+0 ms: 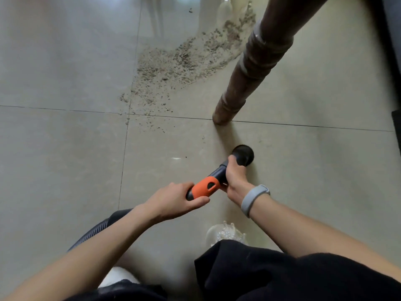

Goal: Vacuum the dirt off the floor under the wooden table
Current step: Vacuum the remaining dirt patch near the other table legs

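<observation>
A wide patch of grey-brown dirt [178, 61] lies on the pale tiled floor, left of a turned wooden table leg [249, 68]. The vacuum's black round nozzle [244, 156] hovers close to the floor just below the leg's foot, apart from the dirt. My left hand [173, 200] grips the orange and black handle [205, 187]. My right hand [235, 180] holds the black tube right behind the nozzle. A ribbed black hose [95, 231] runs back under my left forearm.
Tile joints cross at the dirt's lower edge [128, 114]. A dark object [392, 40] borders the right side. My black-clothed knees [260, 270] fill the bottom, with a clear beaded slipper [225, 233] and a white one [118, 276]. Pale furniture legs [156, 16] stand at the far top.
</observation>
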Tool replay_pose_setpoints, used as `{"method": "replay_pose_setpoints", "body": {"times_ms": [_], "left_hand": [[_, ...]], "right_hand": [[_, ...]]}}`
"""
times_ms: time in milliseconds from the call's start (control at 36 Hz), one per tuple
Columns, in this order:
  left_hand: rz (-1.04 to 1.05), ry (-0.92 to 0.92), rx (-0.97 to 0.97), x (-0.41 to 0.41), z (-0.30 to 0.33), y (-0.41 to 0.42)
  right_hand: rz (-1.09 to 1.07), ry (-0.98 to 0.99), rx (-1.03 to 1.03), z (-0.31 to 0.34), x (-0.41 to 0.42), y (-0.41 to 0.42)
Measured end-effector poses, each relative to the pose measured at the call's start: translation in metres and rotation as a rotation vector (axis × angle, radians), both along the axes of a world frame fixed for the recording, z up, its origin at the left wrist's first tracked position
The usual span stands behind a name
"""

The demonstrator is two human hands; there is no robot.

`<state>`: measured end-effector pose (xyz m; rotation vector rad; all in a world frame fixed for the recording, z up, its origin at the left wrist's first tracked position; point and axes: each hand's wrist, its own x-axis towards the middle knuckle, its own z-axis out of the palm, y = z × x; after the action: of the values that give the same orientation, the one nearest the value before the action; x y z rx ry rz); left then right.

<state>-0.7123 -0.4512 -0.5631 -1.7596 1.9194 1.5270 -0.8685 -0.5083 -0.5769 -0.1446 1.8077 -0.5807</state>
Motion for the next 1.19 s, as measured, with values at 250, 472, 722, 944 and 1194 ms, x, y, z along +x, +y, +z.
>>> {"method": "replay_pose_setpoints", "body": {"times_ms": [250,472,722,944,1194], "left_hand": [[-0.231,0.056,0.071,-0.031,0.001,-0.010],[-0.128,0.061,0.044,-0.026,0.006,-0.020],[0.018,0.172,0.216,-0.002,-0.002,-0.015],[-0.353,-0.305,-0.384,-0.018,0.018,-0.040],[-0.241,-0.286,-0.317,-0.018,0.023,-0.056]], "right_hand": [[-0.164,0.199,-0.122,-0.001,-0.076,-0.010],[-0.064,0.084,-0.158,0.001,-0.062,-0.038],[-0.065,0.058,-0.106,-0.015,-0.040,-0.022],[-0.304,0.096,-0.029,-0.010,-0.066,0.000],[-0.195,0.089,-0.131,-0.007,-0.054,-0.049]]}}
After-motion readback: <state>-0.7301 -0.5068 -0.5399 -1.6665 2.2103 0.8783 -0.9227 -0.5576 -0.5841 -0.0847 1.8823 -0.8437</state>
